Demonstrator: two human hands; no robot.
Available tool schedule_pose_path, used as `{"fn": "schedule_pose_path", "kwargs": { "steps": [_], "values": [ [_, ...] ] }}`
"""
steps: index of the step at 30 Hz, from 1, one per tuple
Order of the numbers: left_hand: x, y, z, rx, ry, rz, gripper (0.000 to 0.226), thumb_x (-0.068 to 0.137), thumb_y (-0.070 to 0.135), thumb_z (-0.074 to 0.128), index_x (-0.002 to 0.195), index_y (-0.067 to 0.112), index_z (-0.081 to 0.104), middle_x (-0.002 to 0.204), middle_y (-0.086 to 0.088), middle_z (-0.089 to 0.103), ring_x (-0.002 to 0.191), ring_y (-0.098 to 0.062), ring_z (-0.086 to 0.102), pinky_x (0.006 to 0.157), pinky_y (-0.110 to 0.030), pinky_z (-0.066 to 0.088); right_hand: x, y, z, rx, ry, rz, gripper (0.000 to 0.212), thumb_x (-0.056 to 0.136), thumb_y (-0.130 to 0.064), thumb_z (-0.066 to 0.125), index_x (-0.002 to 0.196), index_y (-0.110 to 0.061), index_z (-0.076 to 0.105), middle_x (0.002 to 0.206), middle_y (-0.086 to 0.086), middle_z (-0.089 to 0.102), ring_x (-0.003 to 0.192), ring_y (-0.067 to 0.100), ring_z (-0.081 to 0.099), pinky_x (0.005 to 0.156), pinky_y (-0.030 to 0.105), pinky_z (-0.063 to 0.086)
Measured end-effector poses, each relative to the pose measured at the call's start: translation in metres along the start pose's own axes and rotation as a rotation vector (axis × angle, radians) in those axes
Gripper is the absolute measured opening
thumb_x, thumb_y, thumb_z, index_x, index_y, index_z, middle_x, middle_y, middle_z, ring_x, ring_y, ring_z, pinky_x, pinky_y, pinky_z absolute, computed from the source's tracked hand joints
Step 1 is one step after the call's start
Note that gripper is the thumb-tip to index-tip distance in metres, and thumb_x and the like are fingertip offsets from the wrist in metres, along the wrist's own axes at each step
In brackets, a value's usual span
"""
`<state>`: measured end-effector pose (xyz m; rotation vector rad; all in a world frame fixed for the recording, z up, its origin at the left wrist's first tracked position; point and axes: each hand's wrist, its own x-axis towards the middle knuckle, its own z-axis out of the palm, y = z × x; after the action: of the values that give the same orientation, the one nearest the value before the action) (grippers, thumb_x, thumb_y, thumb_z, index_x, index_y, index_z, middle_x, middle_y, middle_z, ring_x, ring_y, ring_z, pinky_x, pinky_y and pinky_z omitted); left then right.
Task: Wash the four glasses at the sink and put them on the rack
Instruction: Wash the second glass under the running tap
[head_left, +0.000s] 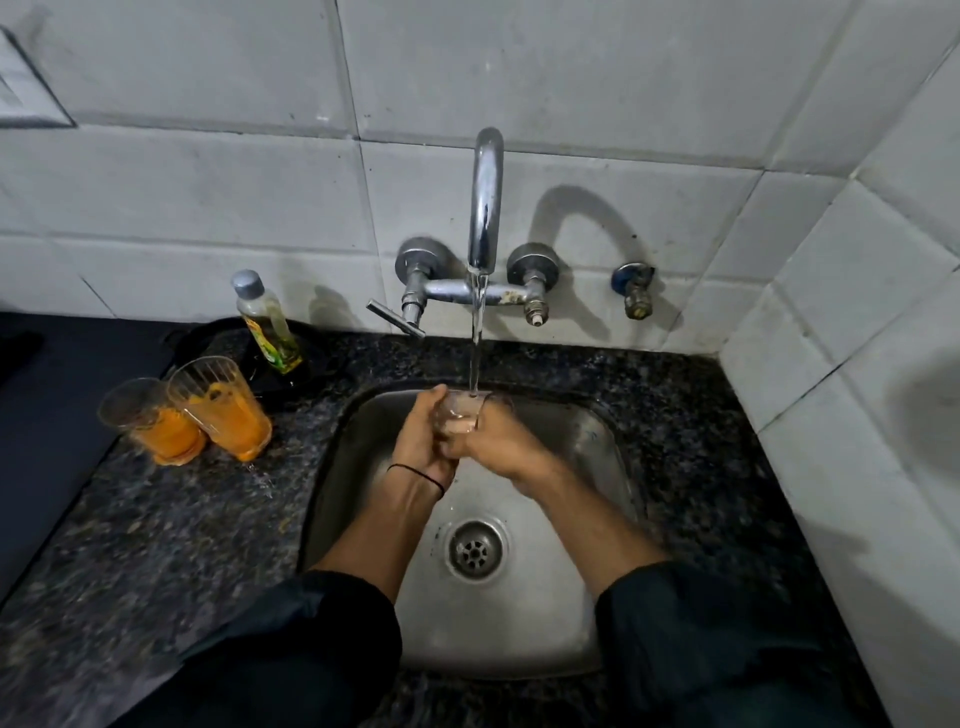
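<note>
Far left of the frame, two dirty glasses (184, 418) stand upright and touching on the dark bench (156, 519), orange residue low inside both, well apart from the sink. Just behind them, a dish soap bottle (267, 322) leans by the wall.

Moving to centre: the left hand (423, 439) is wrapped round the left side of a clear glass (460, 415), fingers curled closed on it. The glass sits upright, long axis roughly vertical, mouth up, straight under the running stream from the tap (485, 202), water falling into it. Blur hides the glass's base.

On its right side, the right hand (493, 441) closes on that glass too, so the grip is two-handed, both hands meeting low, over the sink (597, 457).

No rack in view. The waiting glasses lie to the left, so the left hand looks nearer for fetching the next one.
</note>
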<state>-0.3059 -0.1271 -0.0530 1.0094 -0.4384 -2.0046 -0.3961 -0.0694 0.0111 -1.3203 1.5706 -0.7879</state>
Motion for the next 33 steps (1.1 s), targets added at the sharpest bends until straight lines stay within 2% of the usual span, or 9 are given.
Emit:
{"fn": "schedule_pose_path", "kwargs": {
  "steps": [3, 7, 13, 17, 20, 22, 27, 30, 33],
  "values": [
    [-0.001, 0.0, -0.006, -0.021, -0.098, 0.069, 0.019, 0.091, 0.026, 0.057, 0.088, 0.007, 0.059, 0.078, -0.01, 0.064, 0.073, -0.02, 0.064, 0.065, -0.028, 0.057, 0.004, -0.001, 0.019, 0.622, 0.361, 0.224, 0.011, 0.08, -0.011, 0.077, 0.088, -0.004, 0.078, 0.081, 0.011, 0.078, 0.076, 0.023, 0.075, 0.071, 0.031, 0.061],
    [-0.005, -0.002, -0.003, -0.058, -0.145, 0.045, 0.019, 0.094, 0.02, 0.049, 0.084, 0.009, 0.061, 0.069, -0.003, 0.061, 0.057, -0.012, 0.058, 0.052, -0.022, 0.049, 0.004, 0.007, 0.028, 0.175, 0.653, 0.082, 0.04, 0.09, -0.048, 0.066, 0.076, -0.012, 0.075, 0.068, 0.003, 0.074, 0.065, 0.019, 0.071, 0.066, 0.04, 0.06],
    [-0.002, 0.024, -0.002, 0.148, -0.069, -0.18, 0.037, 0.097, 0.029, 0.045, 0.109, 0.0, 0.064, 0.087, -0.018, 0.071, 0.072, -0.029, 0.071, 0.059, -0.033, 0.059, 0.003, 0.026, -0.03, -1.115, -0.261, -0.588, 0.044, 0.1, -0.021, 0.047, 0.143, -0.022, 0.053, 0.152, 0.0, 0.05, 0.141, 0.018, 0.044, 0.124, 0.044, 0.022],
    [0.006, 0.031, 0.005, 0.304, 0.065, -0.292, 0.04, 0.092, 0.038, 0.054, 0.116, 0.008, 0.066, 0.089, -0.015, 0.069, 0.066, -0.027, 0.066, 0.05, -0.03, 0.054, -0.005, 0.027, -0.025, -1.561, -0.094, -0.66, 0.045, 0.097, -0.016, 0.051, 0.141, -0.023, 0.057, 0.141, -0.001, 0.061, 0.134, 0.018, 0.052, 0.126, 0.05, -0.001],
    [0.01, 0.026, 0.004, 0.227, 0.118, -0.223, 0.028, 0.091, 0.032, 0.055, 0.105, 0.01, 0.064, 0.085, -0.012, 0.067, 0.068, -0.025, 0.065, 0.055, -0.032, 0.056, -0.016, 0.016, 0.006, -0.863, 0.036, -0.267, 0.044, 0.088, 0.0, 0.056, 0.13, -0.013, 0.064, 0.128, 0.009, 0.066, 0.125, 0.026, 0.057, 0.118, 0.037, 0.03],
    [0.008, 0.02, 0.0, 0.103, 0.115, -0.123, 0.023, 0.092, 0.028, 0.053, 0.094, 0.009, 0.064, 0.088, -0.013, 0.065, 0.073, -0.025, 0.065, 0.061, -0.031, 0.058, -0.02, 0.011, 0.024, -0.278, 0.209, -0.068, 0.033, 0.079, 0.003, 0.059, 0.1, -0.017, 0.076, 0.092, -0.003, 0.072, 0.097, 0.02, 0.068, 0.087, 0.032, 0.054],
    [0.001, 0.012, -0.017, 0.084, 0.06, 0.047, 0.076, 0.058, 0.029, 0.08, 0.123, -0.007, 0.062, 0.1, -0.021, 0.061, 0.076, -0.025, 0.064, 0.067, -0.032, 0.058, -0.028, 0.006, 0.048, 0.953, 0.322, 0.353, 0.021, 0.079, -0.001, 0.071, 0.094, -0.014, 0.078, 0.084, 0.003, 0.077, 0.076, 0.016, 0.07, 0.064, 0.024, 0.052],
    [-0.014, 0.004, -0.016, 0.067, -0.077, 0.113, 0.033, 0.082, 0.022, 0.072, 0.109, 0.005, 0.065, 0.091, -0.014, 0.065, 0.076, -0.023, 0.065, 0.07, -0.033, 0.056, -0.022, 0.005, 0.047, 1.179, 0.439, 0.433, 0.018, 0.093, -0.027, 0.068, 0.085, -0.012, 0.073, 0.077, 0.006, 0.076, 0.061, 0.015, 0.07, 0.059, 0.027, 0.052],
    [-0.031, 0.004, -0.014, 0.184, -0.221, 0.117, 0.022, 0.092, 0.016, 0.059, 0.114, 0.014, 0.063, 0.104, -0.012, 0.064, 0.084, -0.025, 0.064, 0.071, -0.036, 0.054, -0.009, 0.011, 0.03, 0.89, 0.752, 0.408, 0.043, 0.097, -0.034, 0.064, 0.059, -0.013, 0.062, 0.051, 0.001, 0.064, 0.041, 0.015, 0.059, 0.049, 0.029, 0.051]
  ]
}}
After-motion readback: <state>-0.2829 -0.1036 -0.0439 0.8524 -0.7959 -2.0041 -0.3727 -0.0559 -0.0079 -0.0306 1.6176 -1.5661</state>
